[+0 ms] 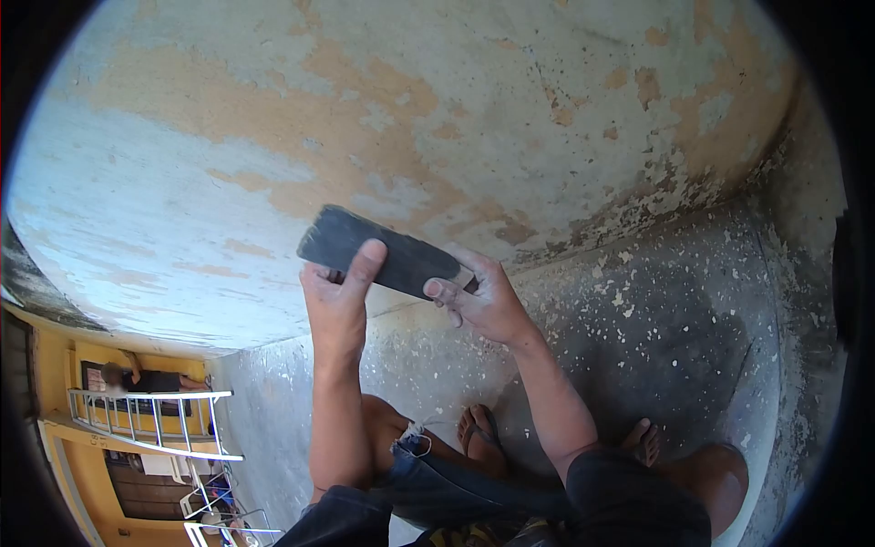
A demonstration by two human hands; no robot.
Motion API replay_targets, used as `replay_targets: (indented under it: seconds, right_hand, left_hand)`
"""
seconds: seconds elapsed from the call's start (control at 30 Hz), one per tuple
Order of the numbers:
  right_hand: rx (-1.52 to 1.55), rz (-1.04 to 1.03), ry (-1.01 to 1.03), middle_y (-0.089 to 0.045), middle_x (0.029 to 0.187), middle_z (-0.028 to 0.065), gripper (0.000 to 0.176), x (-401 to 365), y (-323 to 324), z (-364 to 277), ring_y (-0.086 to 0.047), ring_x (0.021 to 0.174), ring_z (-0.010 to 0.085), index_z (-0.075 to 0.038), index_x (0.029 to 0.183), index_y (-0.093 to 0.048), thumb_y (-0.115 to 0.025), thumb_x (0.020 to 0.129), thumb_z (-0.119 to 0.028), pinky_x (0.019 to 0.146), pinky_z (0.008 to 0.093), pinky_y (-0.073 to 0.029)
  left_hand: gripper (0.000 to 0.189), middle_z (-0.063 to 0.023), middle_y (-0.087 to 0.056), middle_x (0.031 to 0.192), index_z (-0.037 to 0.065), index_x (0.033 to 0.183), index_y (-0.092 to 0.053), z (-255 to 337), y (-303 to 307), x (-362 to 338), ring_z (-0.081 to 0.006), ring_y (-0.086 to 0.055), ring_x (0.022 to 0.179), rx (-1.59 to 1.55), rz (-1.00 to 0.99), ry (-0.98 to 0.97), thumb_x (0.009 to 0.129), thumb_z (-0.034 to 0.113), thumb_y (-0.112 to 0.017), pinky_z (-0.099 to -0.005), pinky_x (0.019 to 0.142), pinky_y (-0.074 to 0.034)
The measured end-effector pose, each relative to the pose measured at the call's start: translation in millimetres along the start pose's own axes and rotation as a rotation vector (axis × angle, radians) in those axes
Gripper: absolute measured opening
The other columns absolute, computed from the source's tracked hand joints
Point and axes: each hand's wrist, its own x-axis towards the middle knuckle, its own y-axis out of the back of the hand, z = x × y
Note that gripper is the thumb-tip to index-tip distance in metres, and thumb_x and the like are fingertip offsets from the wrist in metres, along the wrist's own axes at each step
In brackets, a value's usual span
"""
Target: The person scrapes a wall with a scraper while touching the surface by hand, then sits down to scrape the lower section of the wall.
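A dark grey rectangular piece of sandpaper point(401, 259), frayed at its left end, is held up before the wall between both hands. My left hand point(339, 290) grips its left part, thumb flat on the dark face and fingers behind. At the other end, my right hand point(481, 297) pinches the sheet's edge with the thumb on top; pale dust coats these fingers. Whether a block lies behind the sandpaper is hidden. Close beyond stands the wall point(273, 118), its pale blue-white paint worn off in orange-tan patches.
Paint flakes are scattered over the grey concrete floor point(583, 337), along the wall's base. My sandalled feet point(483, 433) are below my hands. At far left are a metal ladder point(150, 424), another person point(150, 378) beside it, and white chairs point(205, 497) near a yellow wall.
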Motion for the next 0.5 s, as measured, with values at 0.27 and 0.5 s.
replay_targets:
  seconds: [0.27,0.5]
  right_hand:
    - [0.041,0.171,0.106,-0.062,0.111,0.0065,0.046,-5.2,9.6,20.5,-0.061,0.088,0.0116,-0.003,0.126,-0.058,-0.073,0.092,-0.029,0.066,0.0254,-0.056]
    - [0.083,0.277,0.292,-0.064,0.104,0.0062,0.042,-9.1,37.4,26.8,-0.063,0.083,0.0125,-0.002,0.122,-0.06,-0.071,0.093,-0.03,0.066,0.0261,-0.056]
  left_hand:
    - [0.018,-0.0088,-0.072,0.089,-0.005,0.095,-0.072,9.0,-23.1,-0.9,-0.0147,-0.065,0.083,-0.068,-0.194,0.023,0.081,0.002,-0.079,-0.0284,0.078,-0.05]
    - [0.023,-0.0079,-0.073,0.092,-0.004,0.1,-0.071,11.1,-50.9,6.5,-0.0142,-0.065,0.086,-0.01,-0.352,0.017,0.083,0.009,-0.079,-0.0296,0.08,-0.051]
